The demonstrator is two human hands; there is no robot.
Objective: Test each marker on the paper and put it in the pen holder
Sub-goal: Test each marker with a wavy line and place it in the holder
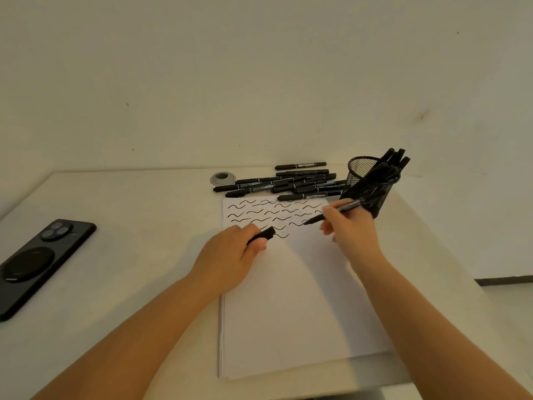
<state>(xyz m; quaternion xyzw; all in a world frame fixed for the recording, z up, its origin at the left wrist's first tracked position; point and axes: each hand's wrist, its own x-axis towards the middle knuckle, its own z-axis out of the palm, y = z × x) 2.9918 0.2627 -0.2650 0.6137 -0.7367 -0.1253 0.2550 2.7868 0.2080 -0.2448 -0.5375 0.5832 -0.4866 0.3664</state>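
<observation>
Off-white wall (pixel 259 67) w/ small marks; pale table (pixel 129 212); dim warm light.

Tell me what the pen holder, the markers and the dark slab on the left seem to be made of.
Pen holder: black wire mesh, probably metal; you can see through its fine grid.
Markers: most likely plastic, smooth black barrels with printed white labels.
Slab: a phone, lying face down; its matte dark back looks like plastic or a case, though glass cannot be ruled out.
</observation>
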